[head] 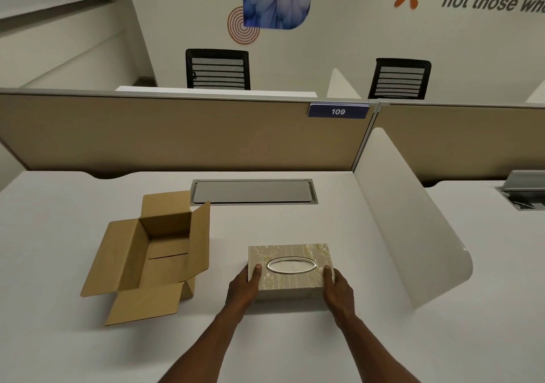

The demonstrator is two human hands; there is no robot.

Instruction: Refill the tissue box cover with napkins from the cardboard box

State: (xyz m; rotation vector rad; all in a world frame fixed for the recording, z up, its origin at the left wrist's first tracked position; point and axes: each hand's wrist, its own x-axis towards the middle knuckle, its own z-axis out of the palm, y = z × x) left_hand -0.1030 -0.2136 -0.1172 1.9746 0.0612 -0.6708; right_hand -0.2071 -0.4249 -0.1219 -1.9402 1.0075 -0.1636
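A beige floral tissue box cover (290, 254) with a silver oval slot rests on the white desk (295, 338), right of centre. My left hand (243, 288) grips its near left corner, thumb on the top. My right hand (337, 289) grips its near right corner the same way. White tissue shows faintly inside the oval slot. To the left stands a brown cardboard box (156, 256) with all flaps open; its inside looks bare, with no napkins visible.
A grey cable hatch (253, 191) is set in the desk behind both boxes. A white curved divider (413, 235) bounds the desk on the right and a tan partition (177, 135) stands at the back. Two black chairs stand beyond it.
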